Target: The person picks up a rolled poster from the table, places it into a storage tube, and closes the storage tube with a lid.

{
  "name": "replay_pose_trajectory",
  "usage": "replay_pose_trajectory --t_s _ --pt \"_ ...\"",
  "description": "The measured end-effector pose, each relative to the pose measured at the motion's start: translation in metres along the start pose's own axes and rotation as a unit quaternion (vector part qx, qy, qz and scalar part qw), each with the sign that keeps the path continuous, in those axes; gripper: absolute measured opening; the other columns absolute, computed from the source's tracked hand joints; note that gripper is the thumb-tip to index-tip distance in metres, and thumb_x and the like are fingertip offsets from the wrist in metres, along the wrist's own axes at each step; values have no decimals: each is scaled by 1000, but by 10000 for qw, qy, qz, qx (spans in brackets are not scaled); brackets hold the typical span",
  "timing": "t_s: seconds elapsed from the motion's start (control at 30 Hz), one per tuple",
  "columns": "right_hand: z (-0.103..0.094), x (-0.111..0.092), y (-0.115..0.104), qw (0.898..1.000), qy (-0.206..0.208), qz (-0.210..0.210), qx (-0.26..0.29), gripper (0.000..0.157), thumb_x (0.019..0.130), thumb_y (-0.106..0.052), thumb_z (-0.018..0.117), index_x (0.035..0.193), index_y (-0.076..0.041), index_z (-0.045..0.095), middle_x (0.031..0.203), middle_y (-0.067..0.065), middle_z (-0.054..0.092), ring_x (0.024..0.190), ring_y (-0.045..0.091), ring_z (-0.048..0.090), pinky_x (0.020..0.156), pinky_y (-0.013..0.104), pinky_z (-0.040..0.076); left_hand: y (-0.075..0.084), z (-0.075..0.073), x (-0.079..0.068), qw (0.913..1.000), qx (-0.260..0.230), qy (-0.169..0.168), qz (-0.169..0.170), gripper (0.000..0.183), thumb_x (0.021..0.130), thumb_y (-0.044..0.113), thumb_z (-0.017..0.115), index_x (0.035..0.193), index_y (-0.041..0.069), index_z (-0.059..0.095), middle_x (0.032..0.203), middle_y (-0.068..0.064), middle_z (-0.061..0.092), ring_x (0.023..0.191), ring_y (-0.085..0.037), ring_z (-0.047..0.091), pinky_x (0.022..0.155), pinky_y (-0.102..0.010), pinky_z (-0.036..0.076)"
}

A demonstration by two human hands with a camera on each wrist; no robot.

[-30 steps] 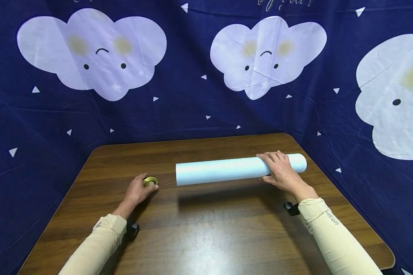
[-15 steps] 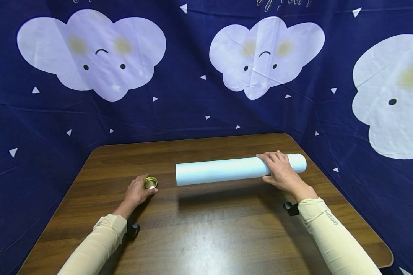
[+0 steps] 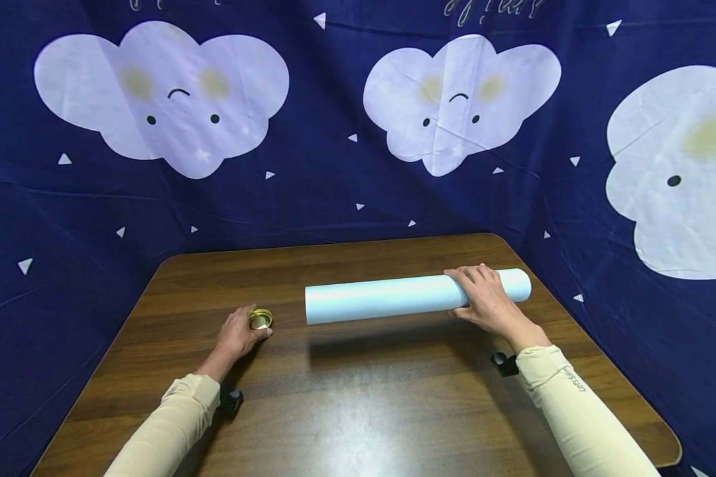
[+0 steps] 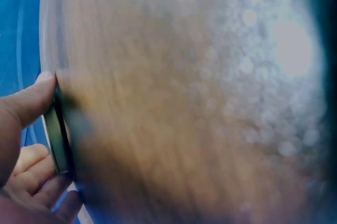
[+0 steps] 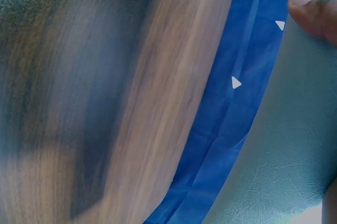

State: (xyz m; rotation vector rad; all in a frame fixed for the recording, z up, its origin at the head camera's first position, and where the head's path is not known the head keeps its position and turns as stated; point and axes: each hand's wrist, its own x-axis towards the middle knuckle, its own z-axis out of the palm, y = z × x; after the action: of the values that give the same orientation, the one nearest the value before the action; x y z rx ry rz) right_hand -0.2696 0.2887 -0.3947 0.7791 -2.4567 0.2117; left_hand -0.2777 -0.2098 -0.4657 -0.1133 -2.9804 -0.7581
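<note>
My left hand [image 3: 237,333] is at the left of the table, its thumb and fingers pinching a small round gold jar lid [image 3: 260,319] from both sides. The lid's hollow, rimmed side faces up in the head view. Seen edge-on in the left wrist view, the lid [image 4: 57,142] lies between thumb and fingers at the table surface. My right hand [image 3: 488,301] grips a long pale blue roll [image 3: 382,299] near its right end, palm over the top. The roll is level above the table, its shadow beneath. Only the thumb tip and part of the roll [image 5: 279,145] show in the right wrist view.
The brown wooden table [image 3: 358,391] has rounded corners and reflects light at the front. A dark blue cloth [image 3: 316,192] with clouds and triangles hangs behind it and along the sides. Black wrist cameras sit below both forearms.
The gold lid has tipped in my left hand, so more of its inside shows than a second ago. My right hand and the roll keep their place. The head view has shifted slightly.
</note>
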Motion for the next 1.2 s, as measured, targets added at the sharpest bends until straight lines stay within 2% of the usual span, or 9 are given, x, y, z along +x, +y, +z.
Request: replay_pose_trajectory --t_s 0.47,0.7,0.97,1.07,1.2 --pt "0 1 0 10000 -38 36 -7 82 57 -25 90 128 -10 52 117 16 58 109 38 53 100 62 33 2 -4 -5 9997 -160 5 -205 71 83 24 70 138 -7 38 138 -33 41 128 -49 38 103 -60 34" --pt "2 0 2 10000 11 39 2 82 57 -25 90 129 -11 52 116 17 58 109 38 53 100 62 33 8 -10 -8 9974 -651 186 -249 71 84 24 70 139 -6 38 141 -33 38 130 -49 36 106 -59 32" --pt "5 -3 3 10000 8 3 -8 82 57 -25 90 128 -11 52 116 16 59 109 37 53 98 62 35 25 -30 -18 9870 -1462 432 -509 71 85 24 69 142 1 36 146 -27 37 133 -43 36 109 -54 32" --pt "5 -3 2 10000 30 7 -6 82 57 -25 90 128 -11 52 116 17 59 109 37 53 97 62 35 34 -35 -23 9832 -1688 494 -498 71 85 26 70 143 4 36 146 -25 37 132 -41 39 107 -52 35" --pt "6 -3 2 10000 81 13 -10 82 56 -26 90 127 -10 53 116 17 59 108 37 53 98 62 35 48 -36 -31 9690 -2381 544 -378 70 85 26 70 144 7 36 143 -22 43 127 -36 46 103 -48 40"
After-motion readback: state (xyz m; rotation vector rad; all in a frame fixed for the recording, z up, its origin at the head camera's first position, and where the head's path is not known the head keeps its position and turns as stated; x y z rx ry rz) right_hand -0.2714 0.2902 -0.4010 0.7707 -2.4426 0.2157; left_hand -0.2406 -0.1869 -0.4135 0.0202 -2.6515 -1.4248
